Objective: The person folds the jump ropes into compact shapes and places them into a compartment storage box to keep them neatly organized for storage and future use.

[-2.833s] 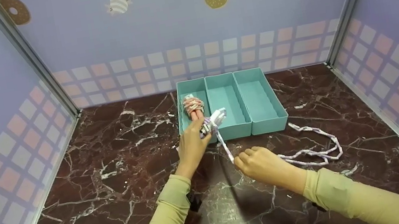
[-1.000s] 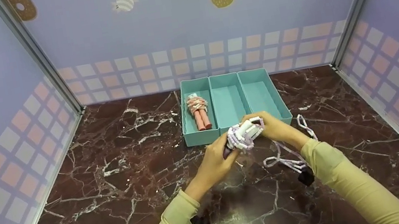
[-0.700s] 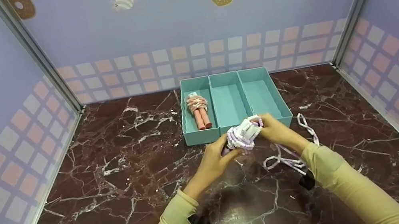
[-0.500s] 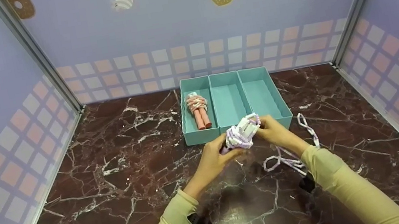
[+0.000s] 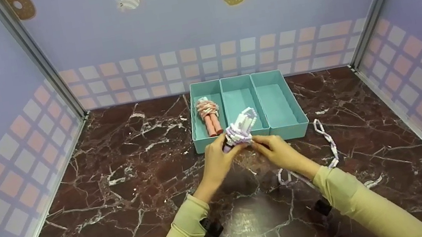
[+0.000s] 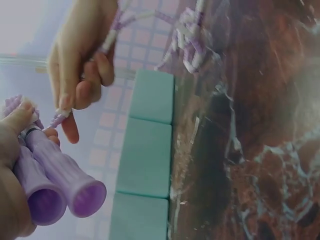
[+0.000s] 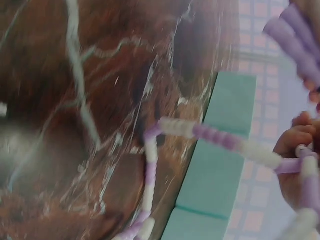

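My left hand grips the two handles of a purple-and-white beaded jump rope, held up in front of the box. Turns of rope wrap round the upper part of the handles, and white loops stick up above them. In the left wrist view, the hollow ends of the purple handles point toward the camera. My right hand pinches the rope right beside the wrapped bundle. From its fingers, a loose length of beaded rope runs down to the table.
A teal box with three compartments stands at the back wall. In its left compartment lies a wrapped jump rope with pink handles. Loose rope trails on the dark marbled table at the right. Patterned panels enclose the back and sides.
My right hand first pulled the rope taut toward the front, then passed behind the bundle, and now sits at its near right side. The bundle has shifted slightly left and away over the last second.
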Motion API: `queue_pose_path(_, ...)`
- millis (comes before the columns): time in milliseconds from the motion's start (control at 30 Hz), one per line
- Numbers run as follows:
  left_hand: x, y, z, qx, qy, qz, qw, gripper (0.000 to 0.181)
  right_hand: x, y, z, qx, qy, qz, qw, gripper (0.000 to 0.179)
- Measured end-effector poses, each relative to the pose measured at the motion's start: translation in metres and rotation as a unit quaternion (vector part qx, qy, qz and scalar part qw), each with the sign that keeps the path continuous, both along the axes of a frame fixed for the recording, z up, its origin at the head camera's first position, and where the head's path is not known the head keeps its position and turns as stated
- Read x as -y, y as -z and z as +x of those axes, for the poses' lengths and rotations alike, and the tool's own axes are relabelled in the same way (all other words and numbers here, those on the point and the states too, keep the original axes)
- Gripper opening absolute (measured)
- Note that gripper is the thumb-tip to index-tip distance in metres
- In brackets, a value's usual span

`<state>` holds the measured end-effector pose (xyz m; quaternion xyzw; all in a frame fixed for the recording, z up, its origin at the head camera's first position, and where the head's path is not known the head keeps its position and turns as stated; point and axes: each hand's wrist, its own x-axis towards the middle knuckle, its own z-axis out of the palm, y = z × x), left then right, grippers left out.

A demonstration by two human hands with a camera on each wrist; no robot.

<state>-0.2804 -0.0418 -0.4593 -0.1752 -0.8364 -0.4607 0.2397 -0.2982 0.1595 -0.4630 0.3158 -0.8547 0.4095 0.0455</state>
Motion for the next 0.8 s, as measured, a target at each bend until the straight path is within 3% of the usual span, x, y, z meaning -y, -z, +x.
queue_pose_path(233,0.007,0.009,-0.01,0.009,-0.024,0.025,0.9994,0.046,0.011,-0.002,0.013,0.02,0.02,0.022,0.9994,0.025)
queue_pose_path(467,0.015,0.006,-0.019,0.011,-0.063,0.032,0.9975,0.047,0.02,-0.013,0.025,0.011,0.035,0.03,0.9989,0.013)
queue_pose_path(667,0.027,0.003,-0.024,0.022,-0.125,-0.021,0.9917,0.061,0.02,-0.019,0.037,-0.029,0.019,0.076,0.9965,0.011)
queue_pose_path(800,0.036,0.001,-0.028,0.028,-0.142,-0.067,0.9872,0.063,0.014,-0.029,0.047,-0.122,0.035,0.154,0.9799,0.01)
